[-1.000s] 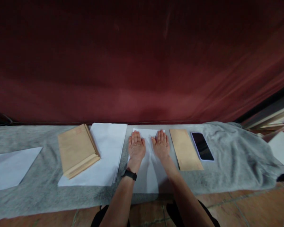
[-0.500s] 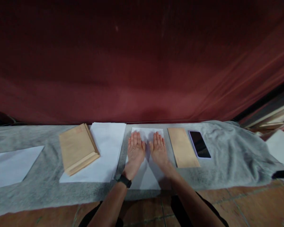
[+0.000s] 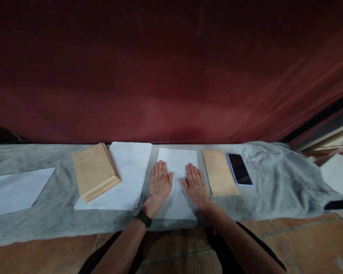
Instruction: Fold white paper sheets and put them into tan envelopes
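Observation:
A white sheet of paper (image 3: 177, 158) lies lengthwise in front of me on a grey cloth. My left hand (image 3: 161, 180) rests flat on its left side, fingers stretched out and pointing away from me. On the right side of the same sheet, my right hand (image 3: 194, 184) also lies flat with its thumb turned inward. Neither hand grips anything. Just right of my right hand is a brown envelope (image 3: 220, 173). Left of my left hand, a stack of white paper (image 3: 131, 167) carries a pile of brown envelopes (image 3: 94, 169) along its left part.
A phone with a pale purple edge (image 3: 240, 169) lies right of the single envelope. The grey cloth (image 3: 277, 179) is wrinkled at the right. Another white sheet (image 3: 17, 188) lies far left. A dark red curtain-like surface (image 3: 171, 83) rises behind the cloth. Floor tiles (image 3: 305, 243) show below.
Both hands have slid toward me along the sheet and a little apart, baring more of its far end. The view has shifted slightly. The envelopes and phone stay in place.

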`<state>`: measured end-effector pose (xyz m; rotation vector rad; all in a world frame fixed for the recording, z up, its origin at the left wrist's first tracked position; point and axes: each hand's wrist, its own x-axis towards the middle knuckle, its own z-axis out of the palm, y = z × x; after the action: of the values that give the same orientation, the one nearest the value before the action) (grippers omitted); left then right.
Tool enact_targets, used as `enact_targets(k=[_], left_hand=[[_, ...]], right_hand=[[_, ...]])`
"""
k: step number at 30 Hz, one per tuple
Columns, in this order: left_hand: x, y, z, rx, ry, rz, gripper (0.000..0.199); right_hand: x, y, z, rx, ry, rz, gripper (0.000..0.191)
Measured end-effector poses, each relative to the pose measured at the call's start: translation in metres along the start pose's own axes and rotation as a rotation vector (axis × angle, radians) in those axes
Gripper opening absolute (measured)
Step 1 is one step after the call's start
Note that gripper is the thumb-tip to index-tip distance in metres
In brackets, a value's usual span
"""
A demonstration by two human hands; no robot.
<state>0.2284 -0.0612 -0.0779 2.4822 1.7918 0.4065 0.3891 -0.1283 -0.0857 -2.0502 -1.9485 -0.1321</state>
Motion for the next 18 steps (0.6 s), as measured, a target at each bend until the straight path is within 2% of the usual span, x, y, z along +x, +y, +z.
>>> enact_targets(k=[5, 10, 14, 16, 18], left_hand=[[-0.004, -0.007, -0.008, 0.017, 0.014, -0.031, 0.062], [-0.009, -0.014, -0.013, 0.044, 0.005, 0.001, 0.061], [-0.031, -0.005, -0.019, 0.019, 0.029, 0.144, 0.059], [-0.047, 0.003, -0.021, -0.010, -0.013, 0.254, 0.058], [-0.061, 0.008, -0.021, -0.021, -0.058, 0.326, 0.058]], right_hand=[[-0.007, 0.011, -0.003, -0.001, -0.005, 0.012, 0.068], [-0.016, 0.013, -0.013, 0.034, 0.021, 0.028, 0.064], [-0.040, -0.008, -0.022, 0.116, 0.007, -0.097, 0.060], [-0.054, -0.021, -0.024, 0.167, -0.013, -0.198, 0.057], [-0.066, -0.029, -0.023, 0.188, -0.001, -0.233, 0.054]])
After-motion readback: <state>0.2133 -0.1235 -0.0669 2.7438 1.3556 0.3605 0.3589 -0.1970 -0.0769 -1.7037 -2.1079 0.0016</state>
